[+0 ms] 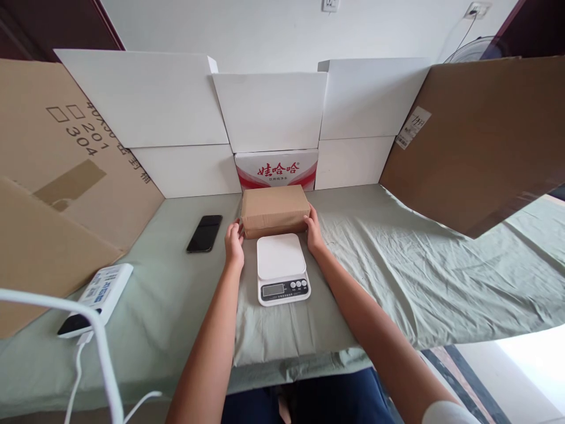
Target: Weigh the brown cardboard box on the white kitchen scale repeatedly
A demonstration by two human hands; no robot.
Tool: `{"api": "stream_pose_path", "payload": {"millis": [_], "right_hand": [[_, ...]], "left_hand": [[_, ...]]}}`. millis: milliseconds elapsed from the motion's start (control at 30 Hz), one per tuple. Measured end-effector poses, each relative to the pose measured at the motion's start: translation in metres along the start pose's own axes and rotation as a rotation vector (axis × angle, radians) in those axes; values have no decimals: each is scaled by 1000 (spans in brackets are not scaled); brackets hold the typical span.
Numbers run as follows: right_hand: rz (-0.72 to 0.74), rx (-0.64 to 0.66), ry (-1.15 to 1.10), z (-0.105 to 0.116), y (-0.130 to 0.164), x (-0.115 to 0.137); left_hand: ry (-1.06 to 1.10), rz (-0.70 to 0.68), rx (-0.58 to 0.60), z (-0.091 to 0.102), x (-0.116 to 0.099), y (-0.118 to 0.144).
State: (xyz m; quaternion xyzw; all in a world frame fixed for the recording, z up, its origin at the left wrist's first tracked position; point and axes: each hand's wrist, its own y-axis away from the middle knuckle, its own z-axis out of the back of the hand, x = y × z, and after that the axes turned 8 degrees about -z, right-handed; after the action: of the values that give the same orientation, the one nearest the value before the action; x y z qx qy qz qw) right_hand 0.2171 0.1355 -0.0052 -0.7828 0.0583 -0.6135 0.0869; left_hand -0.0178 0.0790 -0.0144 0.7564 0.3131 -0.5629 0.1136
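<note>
Both forearms reach out from the bottom edge toward a brown cardboard box point(275, 209) lying on its broad face on the green cloth-covered table point(397, 265). Left hand point(234, 242) presses flat against the box's left end, fingers together and pointing up along the cardboard; right hand point(313, 232) does the same at the right end, so the box is clamped between the two palms. Whether it is raised off the cloth or resting on it cannot be told.

Just in front of the box, between the wrists, sits a white kitchen scale point(281, 268) with a smooth square platform, a small grey display and three round buttons; its platform is bare. Directly behind the box stands a white carton with red printing point(276, 169), touching or nearly touching it.

To the left, a black smartphone point(204, 233) lies face up, near the left hand but apart from it. Further left and nearer the camera, a white power strip point(97, 299) lies at the table edge, with a white cable point(79, 371) hanging from it.

White boards point(150, 100) and brown corrugated sheets point(481, 135) wall in the table. The cloth is matte and creased, most heavily on the right.
</note>
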Motion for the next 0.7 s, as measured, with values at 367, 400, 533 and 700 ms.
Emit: {"api": "stream_pose_path", "payload": {"millis": [367, 400, 533, 700], "right_hand": [[16, 4, 5, -1, 2, 2], [14, 4, 7, -1, 2, 2], [1, 12, 19, 0, 2, 3], [1, 32, 64, 1, 2, 5]], "left_hand": [[-22, -28, 101, -1, -3, 2], [-26, -41, 107, -1, -2, 3], [-21, -29, 94, 0, 1, 2], [-21, -25, 107, 3, 1, 2]]}}
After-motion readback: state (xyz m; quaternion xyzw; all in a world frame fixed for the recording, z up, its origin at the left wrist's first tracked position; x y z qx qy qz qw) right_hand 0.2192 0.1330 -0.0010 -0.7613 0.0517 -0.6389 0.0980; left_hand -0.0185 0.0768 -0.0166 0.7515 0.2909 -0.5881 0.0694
